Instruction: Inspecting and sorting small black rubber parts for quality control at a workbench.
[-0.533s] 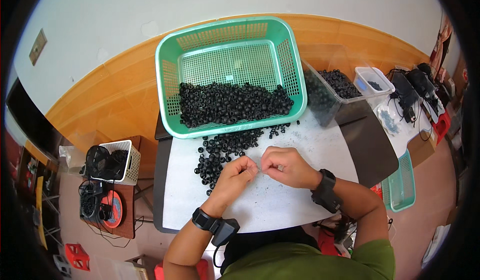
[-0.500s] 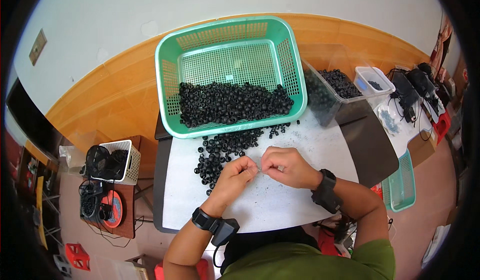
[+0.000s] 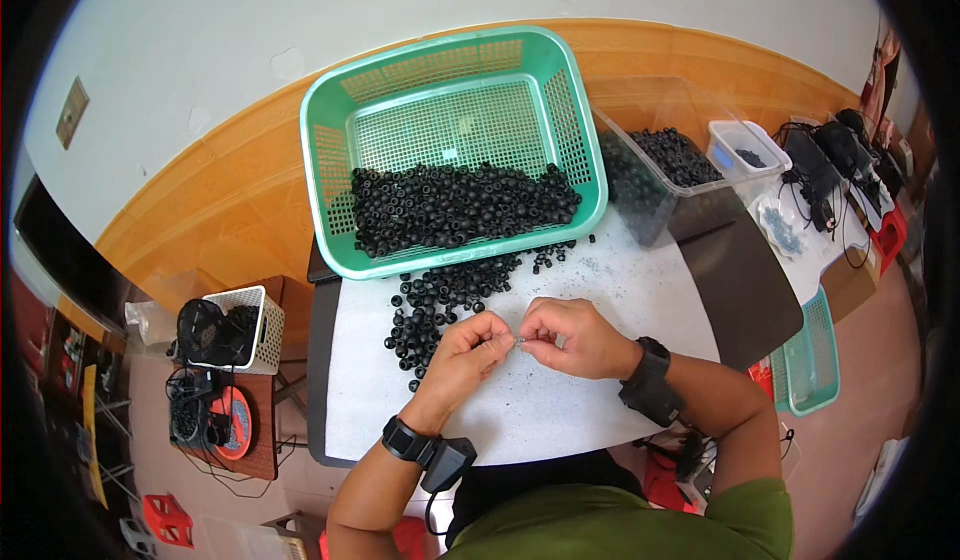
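Over the white tabletop sheet (image 3: 620,400), my left hand (image 3: 465,360) and my right hand (image 3: 580,340) meet fingertip to fingertip. Both are closed in a pinch around something tiny and greyish between them, too small to name. Just beyond my left hand lies a spread of small black ring-like plastic parts (image 3: 415,330). Behind it a green plastic basket (image 3: 455,263) with mesh walls holds a large heap of the same black parts (image 3: 460,205). Fine dark specks dot the sheet around my hands.
A clear bin (image 3: 690,188) of black parts stands right of the basket, with a small white tub (image 3: 750,140) beyond. At left, a low table carries a white basket (image 3: 265,335) and a red dish (image 3: 238,450). Another green basket (image 3: 820,360) sits low at right.
The view has shifted slightly. My hands stay pinched together in nearly the same place; the right fingers have moved very slightly. The heap looks the same.
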The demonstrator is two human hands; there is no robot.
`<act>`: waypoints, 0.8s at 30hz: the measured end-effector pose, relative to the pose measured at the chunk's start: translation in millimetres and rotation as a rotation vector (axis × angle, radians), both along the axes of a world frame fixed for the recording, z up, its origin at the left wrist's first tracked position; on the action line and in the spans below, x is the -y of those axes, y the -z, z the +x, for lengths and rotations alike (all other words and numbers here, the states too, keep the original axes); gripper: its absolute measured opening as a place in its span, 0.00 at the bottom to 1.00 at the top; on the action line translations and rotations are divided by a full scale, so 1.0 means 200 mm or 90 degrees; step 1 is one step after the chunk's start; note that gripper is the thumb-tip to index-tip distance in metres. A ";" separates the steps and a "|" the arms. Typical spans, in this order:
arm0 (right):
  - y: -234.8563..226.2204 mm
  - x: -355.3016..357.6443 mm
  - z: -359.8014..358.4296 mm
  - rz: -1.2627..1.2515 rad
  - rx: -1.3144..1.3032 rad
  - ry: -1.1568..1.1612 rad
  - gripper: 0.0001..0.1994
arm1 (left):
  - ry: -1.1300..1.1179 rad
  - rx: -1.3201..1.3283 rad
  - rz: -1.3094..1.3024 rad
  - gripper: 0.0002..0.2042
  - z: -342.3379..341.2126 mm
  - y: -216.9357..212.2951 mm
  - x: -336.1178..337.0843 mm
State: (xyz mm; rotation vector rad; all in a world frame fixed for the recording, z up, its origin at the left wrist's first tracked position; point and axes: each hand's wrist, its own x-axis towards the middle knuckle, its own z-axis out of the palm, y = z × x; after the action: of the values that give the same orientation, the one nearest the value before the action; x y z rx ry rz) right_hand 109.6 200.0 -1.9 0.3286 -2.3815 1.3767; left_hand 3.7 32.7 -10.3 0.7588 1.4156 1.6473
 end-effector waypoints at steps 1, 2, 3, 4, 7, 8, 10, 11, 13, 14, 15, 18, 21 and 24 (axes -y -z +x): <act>0.00 0.00 0.00 -0.001 -0.001 0.001 0.07 | 0.018 0.033 -0.012 0.07 0.00 0.00 0.00; 0.00 0.00 -0.01 0.059 -0.072 0.002 0.08 | 0.035 0.066 -0.024 0.08 0.00 0.00 0.00; 0.00 0.00 -0.01 0.120 -0.144 0.002 0.09 | 0.035 0.065 -0.024 0.08 0.00 0.00 0.00; 0.00 0.00 -0.01 0.120 -0.144 0.002 0.09 | 0.039 0.087 -0.036 0.09 -0.01 0.00 0.00; 0.01 0.00 -0.02 0.187 -0.232 0.031 0.09 | 0.023 0.067 -0.078 0.10 0.00 0.01 -0.01; 0.01 -0.01 -0.02 0.195 -0.204 0.033 0.09 | 0.004 0.024 -0.108 0.10 0.01 0.01 -0.01; 0.02 -0.01 -0.02 0.203 -0.176 0.035 0.08 | -0.026 -0.048 -0.086 0.09 0.00 0.06 -0.02; 0.03 -0.02 -0.03 0.198 -0.149 0.040 0.07 | -0.054 -0.120 -0.064 0.09 0.00 0.07 -0.03; 0.03 -0.03 -0.03 0.194 -0.123 0.046 0.07 | -0.061 -0.117 -0.061 0.06 0.00 0.06 -0.03; 0.03 -0.04 -0.03 0.190 -0.107 0.052 0.06 | -0.069 -0.113 -0.059 0.05 0.01 0.06 -0.03; 0.03 -0.05 -0.03 0.186 -0.091 0.058 0.05 | -0.069 -0.113 -0.058 0.05 0.00 0.06 -0.02; 0.05 -0.07 -0.04 0.117 -0.051 0.065 0.04 | -0.059 -0.026 0.003 0.06 0.00 0.05 -0.01; 0.02 -0.10 -0.04 0.036 0.009 0.069 0.04 | 0.002 -0.010 0.077 0.09 -0.02 0.05 0.01; 0.02 -0.11 -0.03 -0.072 0.067 0.059 0.04 | 0.004 -0.012 0.064 0.09 -0.02 0.04 0.01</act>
State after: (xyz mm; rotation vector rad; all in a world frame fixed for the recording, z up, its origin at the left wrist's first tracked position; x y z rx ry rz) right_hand 102.8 221.5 -5.8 0.1164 -2.3572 1.5133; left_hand -0.5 29.9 -17.6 0.8370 1.3500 1.7210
